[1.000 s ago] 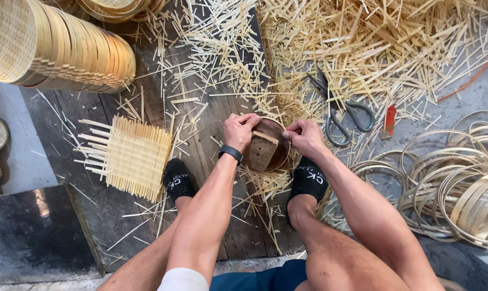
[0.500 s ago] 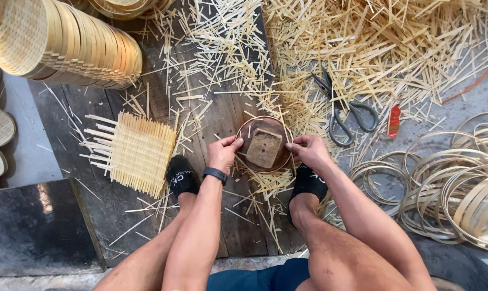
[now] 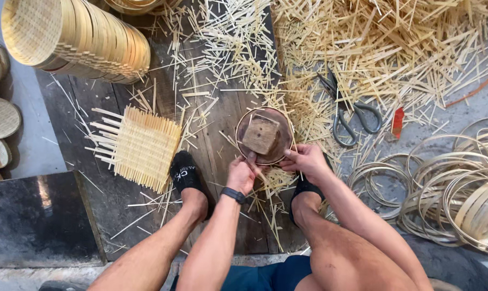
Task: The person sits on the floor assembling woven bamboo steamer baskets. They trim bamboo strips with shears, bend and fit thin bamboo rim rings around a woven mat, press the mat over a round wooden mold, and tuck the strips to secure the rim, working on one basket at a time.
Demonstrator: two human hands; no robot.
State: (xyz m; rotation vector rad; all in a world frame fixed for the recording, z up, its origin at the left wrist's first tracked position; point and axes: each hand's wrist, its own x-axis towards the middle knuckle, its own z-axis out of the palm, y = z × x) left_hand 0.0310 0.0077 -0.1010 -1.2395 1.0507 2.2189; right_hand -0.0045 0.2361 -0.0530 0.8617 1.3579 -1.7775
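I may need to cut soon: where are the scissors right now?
In the head view, the scissors lie on the person's right, on the strewn bamboo strips, just right of the round mould and left of a small red tool.

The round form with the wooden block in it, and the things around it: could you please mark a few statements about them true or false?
1. Both hands grip the near rim of the round form. True: the left hand and the right hand are both on it.
2. The scissors lie in the person's right hand. False: they lie on the bamboo splints to the right of the form, untouched.
3. A square woven bamboo mat lies to the left of the left foot. True.
4. The stack of woven trays sits at the lower right. False: it lies at the upper left.
5. The bamboo hoops are piled at the right. True.
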